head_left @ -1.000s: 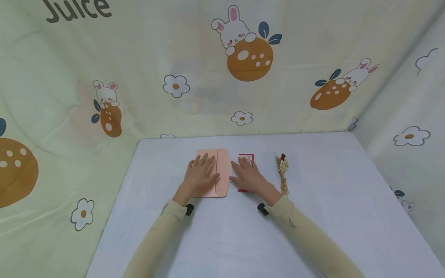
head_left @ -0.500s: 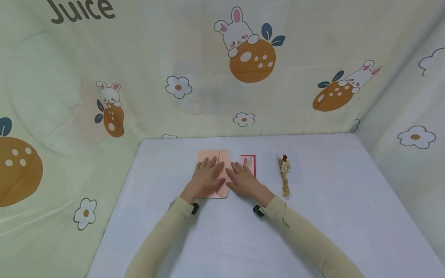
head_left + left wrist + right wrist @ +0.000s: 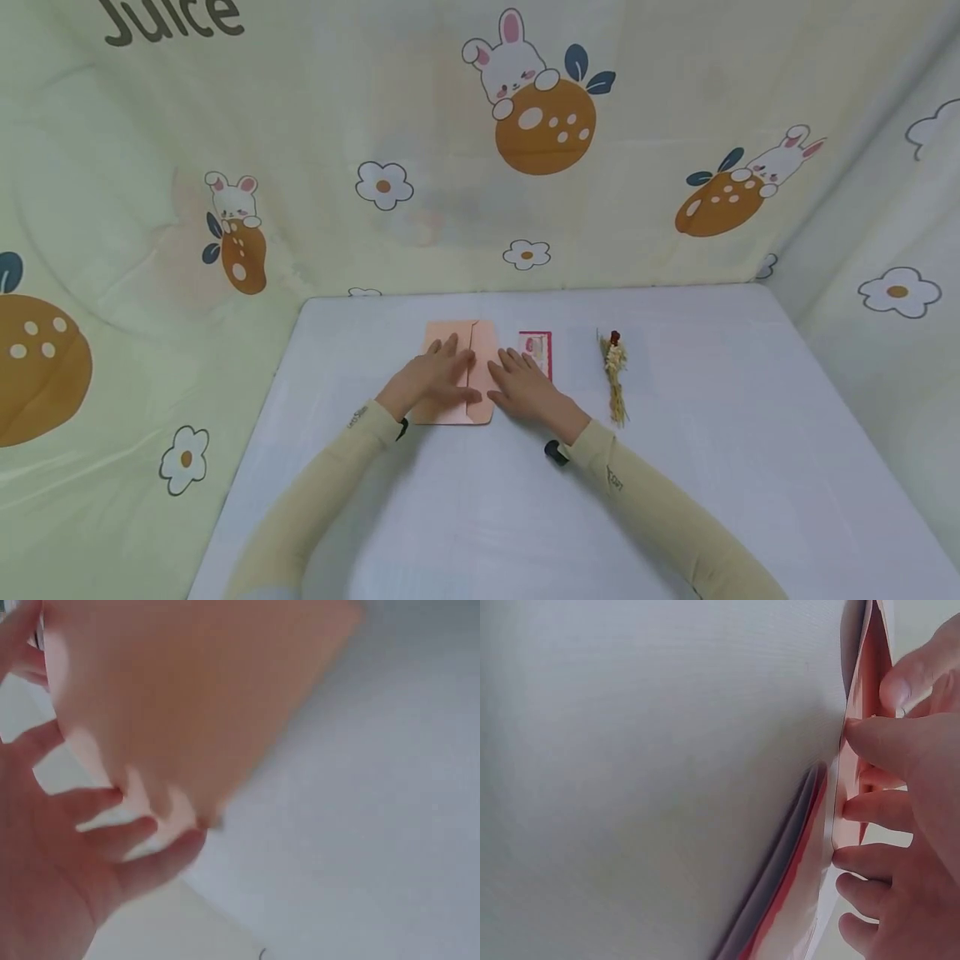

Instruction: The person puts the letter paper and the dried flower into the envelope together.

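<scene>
Both loose-fingered and grasping nothing, the left hand [image 3: 429, 375] rests on the envelope [image 3: 453, 412] on the table [image 3: 465, 508] and the right hand [image 3: 528, 392] touches its edge, where uneven pressure could crease the flap [image 3: 482, 340] or nudge the card [image 3: 537, 345].

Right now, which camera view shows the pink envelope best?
The head view: the pink envelope shows nearly whole, partly behind the left hand. Wrist views show less: left crops it, right gives a narrow strip.

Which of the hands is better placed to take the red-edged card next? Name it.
Probably the right hand: it overlaps the card in the head view, while the left hand is farther off, over the pink envelope.
</scene>
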The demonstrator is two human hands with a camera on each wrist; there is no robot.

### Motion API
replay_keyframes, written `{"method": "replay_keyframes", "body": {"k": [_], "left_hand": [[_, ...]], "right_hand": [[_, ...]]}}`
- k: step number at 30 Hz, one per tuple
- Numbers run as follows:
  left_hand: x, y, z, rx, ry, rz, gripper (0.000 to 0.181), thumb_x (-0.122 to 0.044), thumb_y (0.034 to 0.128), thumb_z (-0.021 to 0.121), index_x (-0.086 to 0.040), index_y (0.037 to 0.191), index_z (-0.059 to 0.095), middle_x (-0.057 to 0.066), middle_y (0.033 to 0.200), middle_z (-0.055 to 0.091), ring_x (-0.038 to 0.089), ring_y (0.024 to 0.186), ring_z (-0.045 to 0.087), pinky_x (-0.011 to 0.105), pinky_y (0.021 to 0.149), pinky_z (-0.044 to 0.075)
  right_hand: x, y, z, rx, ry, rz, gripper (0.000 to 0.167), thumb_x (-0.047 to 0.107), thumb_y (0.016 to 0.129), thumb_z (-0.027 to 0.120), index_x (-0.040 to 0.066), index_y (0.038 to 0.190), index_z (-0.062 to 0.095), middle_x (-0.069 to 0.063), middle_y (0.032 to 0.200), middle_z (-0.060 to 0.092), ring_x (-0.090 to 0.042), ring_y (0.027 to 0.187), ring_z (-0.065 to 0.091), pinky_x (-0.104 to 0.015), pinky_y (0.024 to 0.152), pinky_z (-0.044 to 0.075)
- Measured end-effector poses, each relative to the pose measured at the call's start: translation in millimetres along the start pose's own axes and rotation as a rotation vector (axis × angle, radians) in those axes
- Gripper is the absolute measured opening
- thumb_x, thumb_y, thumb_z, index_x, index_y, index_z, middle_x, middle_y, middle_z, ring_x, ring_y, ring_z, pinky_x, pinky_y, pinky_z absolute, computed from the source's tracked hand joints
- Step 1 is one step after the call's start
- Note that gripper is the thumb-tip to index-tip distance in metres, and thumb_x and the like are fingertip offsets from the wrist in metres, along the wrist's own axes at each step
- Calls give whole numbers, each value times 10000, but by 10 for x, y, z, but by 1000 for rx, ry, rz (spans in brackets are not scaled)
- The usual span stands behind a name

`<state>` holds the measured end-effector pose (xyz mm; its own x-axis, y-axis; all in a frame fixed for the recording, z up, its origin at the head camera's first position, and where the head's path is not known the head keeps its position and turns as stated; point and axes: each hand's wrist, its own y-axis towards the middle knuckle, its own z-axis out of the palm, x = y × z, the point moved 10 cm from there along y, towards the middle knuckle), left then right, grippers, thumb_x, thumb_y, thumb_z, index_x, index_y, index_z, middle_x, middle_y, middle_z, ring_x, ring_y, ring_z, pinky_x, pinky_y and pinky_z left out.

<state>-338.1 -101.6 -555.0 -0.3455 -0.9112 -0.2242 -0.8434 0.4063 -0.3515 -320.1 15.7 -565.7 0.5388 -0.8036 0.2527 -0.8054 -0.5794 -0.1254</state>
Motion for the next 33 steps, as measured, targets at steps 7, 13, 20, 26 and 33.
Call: {"method": "replay_keyframes", "body": {"k": [7,13,20,26,33], "left_hand": [[-20,33,-72,114,40,45,1048,-749,768,693,-214,1560,264,163,1699,46,431,1536,185,648,1067,406],[37,43,-49,150,40,84,1202,-712,747,747,-159,1618,130,154,1703,-13,380,1559,128,606,1163,316],[122,4,-87,41,-61,119,1278,-671,737,785,-192,1635,12,113,1708,-3,310,1566,145,541,1196,301],[107,-3,-106,16,-43,125,1256,-685,740,773,-175,1635,55,116,1708,14,315,1560,174,543,1187,316],[78,7,-75,42,-3,108,1227,-704,731,766,-154,1627,132,134,1705,4,332,1563,155,554,1182,319]], "right_hand": [[-19,-29,-24,5,-10,9,620,398,1046,509,54,1546,380,-228,1638,261,-407,1532,217,-559,1242,162],[-4,-36,1,22,-3,2,615,400,1055,488,62,1555,366,-222,1644,246,-403,1537,204,-566,1242,151],[-14,-46,-6,-6,21,2,613,392,1051,499,55,1548,376,-217,1647,238,-406,1540,191,-577,1240,142],[-39,-59,-53,-36,28,14,624,398,1040,522,70,1551,377,-195,1658,224,-398,1548,169,-592,1238,131],[-98,-75,-77,-58,58,31,652,396,1034,541,61,1561,351,-198,1656,228,-386,1550,173,-587,1238,140]]}}
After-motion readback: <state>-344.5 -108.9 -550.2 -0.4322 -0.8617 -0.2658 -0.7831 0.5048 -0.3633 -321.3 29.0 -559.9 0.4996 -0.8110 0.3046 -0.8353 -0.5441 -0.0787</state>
